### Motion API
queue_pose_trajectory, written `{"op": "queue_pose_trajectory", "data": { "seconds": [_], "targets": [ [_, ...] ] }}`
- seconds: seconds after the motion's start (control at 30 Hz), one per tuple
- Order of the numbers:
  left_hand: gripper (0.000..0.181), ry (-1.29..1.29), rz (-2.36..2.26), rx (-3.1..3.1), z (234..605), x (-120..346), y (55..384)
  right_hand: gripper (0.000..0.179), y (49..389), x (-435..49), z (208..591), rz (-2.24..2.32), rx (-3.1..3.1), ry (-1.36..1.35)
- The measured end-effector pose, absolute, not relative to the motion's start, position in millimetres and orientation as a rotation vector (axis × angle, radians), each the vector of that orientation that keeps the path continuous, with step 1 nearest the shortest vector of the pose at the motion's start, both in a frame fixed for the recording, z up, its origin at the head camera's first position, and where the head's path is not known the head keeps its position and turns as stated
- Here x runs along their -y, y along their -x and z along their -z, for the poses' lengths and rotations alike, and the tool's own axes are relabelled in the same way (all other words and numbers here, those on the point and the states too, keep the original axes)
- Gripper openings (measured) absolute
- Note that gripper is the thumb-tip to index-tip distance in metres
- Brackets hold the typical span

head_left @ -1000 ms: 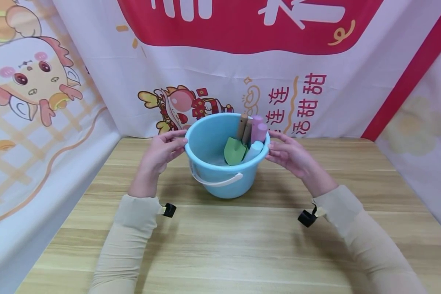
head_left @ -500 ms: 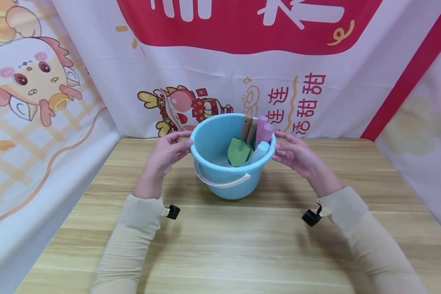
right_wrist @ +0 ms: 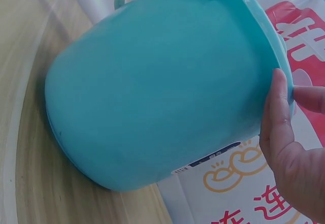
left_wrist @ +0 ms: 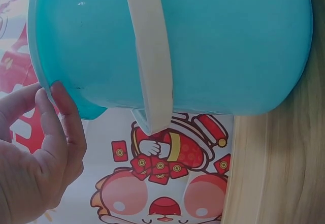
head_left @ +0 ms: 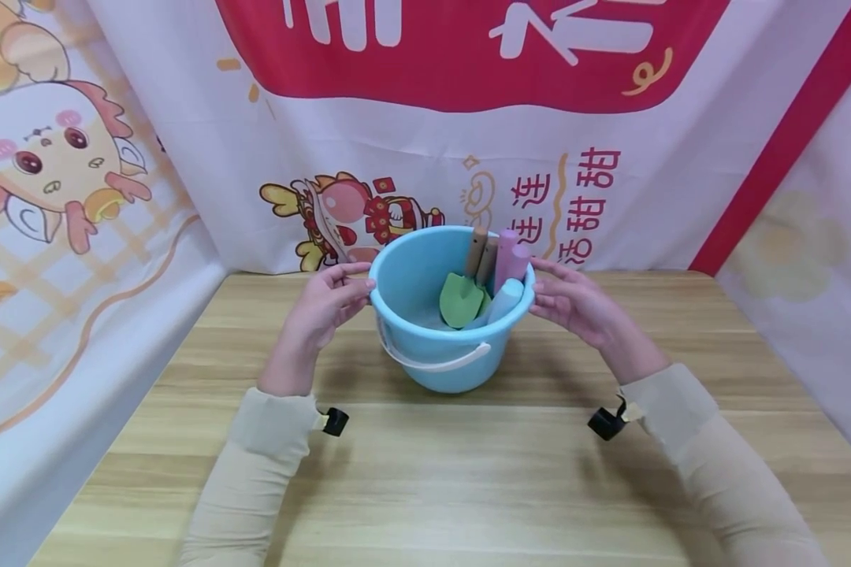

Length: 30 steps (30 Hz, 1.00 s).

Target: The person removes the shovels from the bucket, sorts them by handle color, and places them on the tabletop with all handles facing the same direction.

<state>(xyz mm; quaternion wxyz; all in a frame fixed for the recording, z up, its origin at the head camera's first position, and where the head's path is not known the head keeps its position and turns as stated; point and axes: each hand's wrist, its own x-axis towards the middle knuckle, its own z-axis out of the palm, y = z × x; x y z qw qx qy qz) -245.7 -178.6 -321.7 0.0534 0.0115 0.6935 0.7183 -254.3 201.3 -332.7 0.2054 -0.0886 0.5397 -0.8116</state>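
Note:
A light blue bucket with a white carrying handle stands upright on the wooden table. My left hand pinches its rim on the left side; the left wrist view shows thumb and fingertips on either side of the rim. On the opposite side my right hand pinches the rim too, its fingers against the outer wall. Inside the bucket, leaning right, are a green trowel with a brown handle, a second brown handle, purple handles and a light blue handle. Their lower ends are partly hidden.
The wood-grain table extends in front of the bucket and to both sides. Right behind it hangs a printed white and red cloth, with more cloth along the left and right. Small black devices hang from both sleeve cuffs.
Both hands have shifted slightly to the right together with the bucket, their grip on the rim unchanged. The head view has tilted a little.

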Motion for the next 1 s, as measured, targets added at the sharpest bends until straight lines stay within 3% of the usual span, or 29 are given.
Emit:
{"op": "queue_pose_trajectory", "data": {
  "seconds": [0.43, 1.0],
  "targets": [
    [0.050, -0.058, -2.165, -2.127, 321.9, 177.2, 243.8, 0.069, 255.6, -206.8, 331.6, 2.206, -1.541, 0.296],
    [0.050, -0.132, -1.919, -2.322, 313.6, 183.2, 244.1, 0.063, 256.4, -215.0, 320.1, 1.939, -1.929, 0.376]
  ]
}}
